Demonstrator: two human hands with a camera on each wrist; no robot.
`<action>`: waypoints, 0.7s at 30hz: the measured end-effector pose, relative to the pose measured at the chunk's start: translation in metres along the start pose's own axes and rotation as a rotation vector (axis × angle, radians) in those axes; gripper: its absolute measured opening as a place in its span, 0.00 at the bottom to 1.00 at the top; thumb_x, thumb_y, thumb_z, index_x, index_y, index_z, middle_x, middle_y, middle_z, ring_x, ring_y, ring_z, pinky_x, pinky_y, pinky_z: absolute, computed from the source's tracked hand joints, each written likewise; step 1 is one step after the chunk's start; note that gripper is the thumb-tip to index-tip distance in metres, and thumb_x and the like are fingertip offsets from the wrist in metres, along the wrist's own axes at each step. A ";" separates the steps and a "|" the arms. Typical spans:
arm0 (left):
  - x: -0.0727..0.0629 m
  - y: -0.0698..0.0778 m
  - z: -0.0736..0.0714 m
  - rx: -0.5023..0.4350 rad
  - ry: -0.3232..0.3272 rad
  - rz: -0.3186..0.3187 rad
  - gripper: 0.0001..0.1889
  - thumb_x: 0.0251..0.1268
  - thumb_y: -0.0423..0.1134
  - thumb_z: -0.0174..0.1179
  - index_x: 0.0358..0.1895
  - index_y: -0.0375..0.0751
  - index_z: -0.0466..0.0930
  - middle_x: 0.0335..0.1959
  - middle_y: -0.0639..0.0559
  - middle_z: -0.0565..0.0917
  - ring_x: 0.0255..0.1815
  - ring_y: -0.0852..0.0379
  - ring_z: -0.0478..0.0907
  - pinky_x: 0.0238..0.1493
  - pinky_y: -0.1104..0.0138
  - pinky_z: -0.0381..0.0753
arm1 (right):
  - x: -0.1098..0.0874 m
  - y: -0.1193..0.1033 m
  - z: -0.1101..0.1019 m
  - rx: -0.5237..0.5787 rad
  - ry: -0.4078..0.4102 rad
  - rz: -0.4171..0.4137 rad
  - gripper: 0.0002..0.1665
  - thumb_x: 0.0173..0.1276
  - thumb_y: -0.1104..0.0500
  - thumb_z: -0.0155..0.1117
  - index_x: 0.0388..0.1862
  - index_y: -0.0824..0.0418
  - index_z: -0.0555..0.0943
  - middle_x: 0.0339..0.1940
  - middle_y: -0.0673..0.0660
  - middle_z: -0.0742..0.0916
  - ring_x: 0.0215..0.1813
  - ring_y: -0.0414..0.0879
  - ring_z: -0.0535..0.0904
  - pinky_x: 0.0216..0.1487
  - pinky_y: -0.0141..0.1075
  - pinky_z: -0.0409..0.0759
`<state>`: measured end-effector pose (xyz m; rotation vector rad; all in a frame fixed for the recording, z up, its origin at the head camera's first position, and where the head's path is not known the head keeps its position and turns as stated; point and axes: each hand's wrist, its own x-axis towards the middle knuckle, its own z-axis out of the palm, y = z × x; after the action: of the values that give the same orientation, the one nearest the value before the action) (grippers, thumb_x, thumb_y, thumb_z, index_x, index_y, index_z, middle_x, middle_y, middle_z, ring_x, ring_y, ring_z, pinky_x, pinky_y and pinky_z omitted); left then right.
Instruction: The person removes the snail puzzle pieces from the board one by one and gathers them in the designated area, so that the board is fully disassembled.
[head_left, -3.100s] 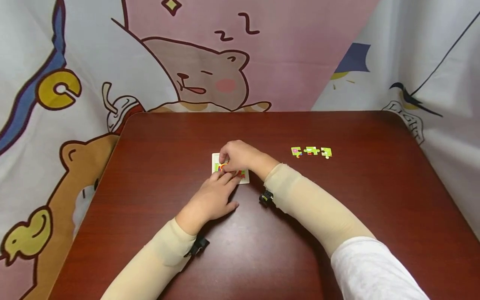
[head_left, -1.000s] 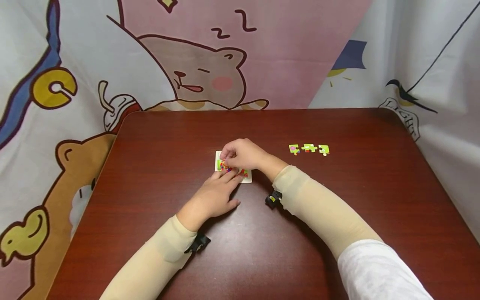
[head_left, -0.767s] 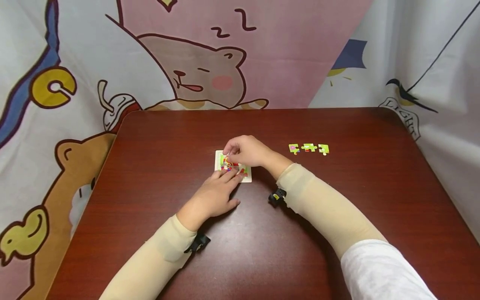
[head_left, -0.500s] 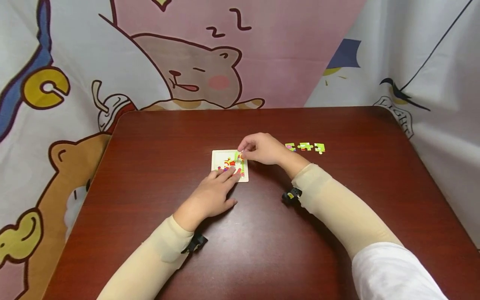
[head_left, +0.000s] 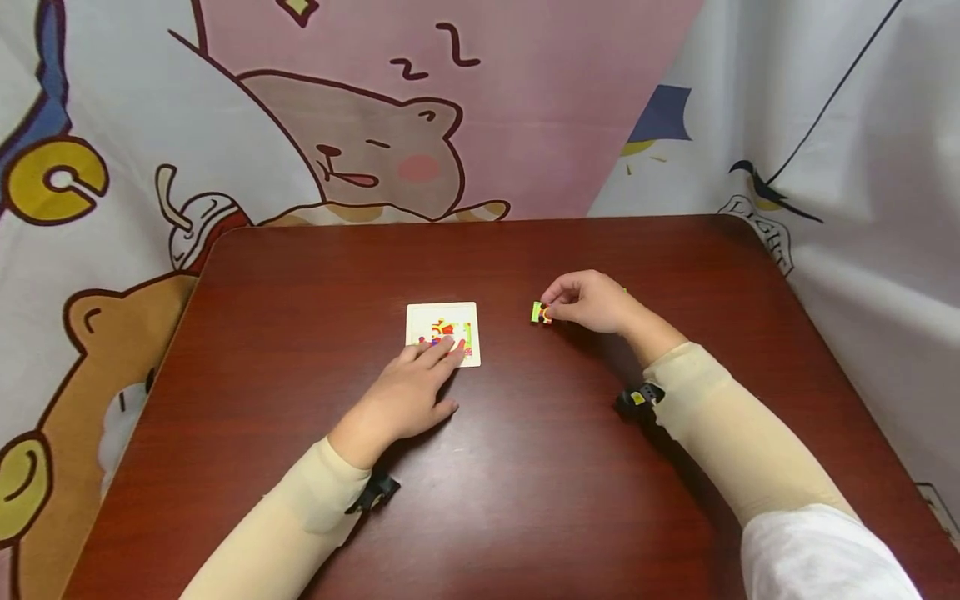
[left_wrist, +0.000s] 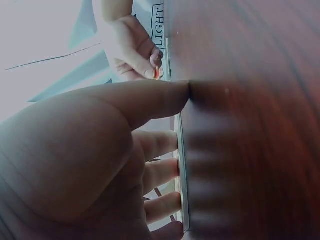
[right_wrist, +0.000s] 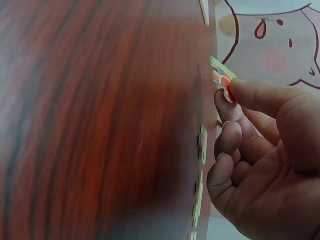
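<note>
My left hand (head_left: 405,396) lies with extended fingers on the near part of a pale puzzle board (head_left: 441,308), covering some of its colourful picture. In the left wrist view the fingers (left_wrist: 162,172) reach over the board's edge, and the thumb touches the table. To the board's right, my right hand (head_left: 596,302) pinches a small green, red and yellow puzzle piece (head_left: 537,313) between thumb and forefinger. The right wrist view shows that piece (right_wrist: 220,72) held up at the fingertips, its other fingers curled in.
Several loose puzzle pieces (right_wrist: 198,200) lie in a row on the dark red wooden table (head_left: 510,500); the right hand mostly hides them in the head view. A cartoon-printed curtain (head_left: 547,108) hangs behind the table.
My right hand has lifted a puzzle piece from the board and carried it right, towards the loose pieces. More of the board now shows. My left hand stays on the board; the head view has shifted.
</note>
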<state>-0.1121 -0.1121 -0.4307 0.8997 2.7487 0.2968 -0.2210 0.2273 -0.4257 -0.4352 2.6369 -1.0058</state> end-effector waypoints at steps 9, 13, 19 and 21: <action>-0.001 -0.004 0.002 0.002 0.029 0.009 0.41 0.73 0.52 0.68 0.83 0.42 0.65 0.84 0.42 0.64 0.79 0.31 0.62 0.75 0.42 0.66 | -0.012 0.020 -0.011 -0.089 -0.001 0.010 0.08 0.72 0.63 0.71 0.48 0.59 0.91 0.43 0.53 0.92 0.41 0.49 0.81 0.45 0.43 0.77; 0.000 -0.005 0.003 0.007 0.034 0.020 0.41 0.73 0.52 0.68 0.83 0.41 0.65 0.83 0.41 0.64 0.78 0.31 0.63 0.76 0.43 0.65 | -0.016 0.021 -0.010 -0.143 0.015 -0.001 0.07 0.74 0.63 0.69 0.47 0.58 0.90 0.42 0.52 0.91 0.42 0.49 0.81 0.47 0.45 0.76; 0.000 -0.004 0.004 0.000 0.035 0.050 0.39 0.74 0.49 0.68 0.81 0.37 0.67 0.82 0.37 0.66 0.79 0.31 0.62 0.79 0.46 0.59 | -0.022 0.019 -0.006 -0.191 0.042 -0.041 0.08 0.72 0.66 0.68 0.47 0.58 0.89 0.37 0.50 0.90 0.43 0.49 0.82 0.50 0.46 0.77; 0.000 -0.003 0.004 0.001 0.037 0.050 0.38 0.74 0.48 0.68 0.81 0.37 0.68 0.81 0.37 0.66 0.80 0.31 0.62 0.80 0.47 0.58 | -0.022 0.019 -0.004 -0.199 0.053 -0.056 0.09 0.71 0.66 0.68 0.46 0.59 0.90 0.36 0.50 0.90 0.42 0.49 0.82 0.49 0.46 0.77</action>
<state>-0.1131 -0.1143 -0.4351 0.9745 2.7635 0.3248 -0.2061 0.2515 -0.4323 -0.5352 2.7992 -0.7837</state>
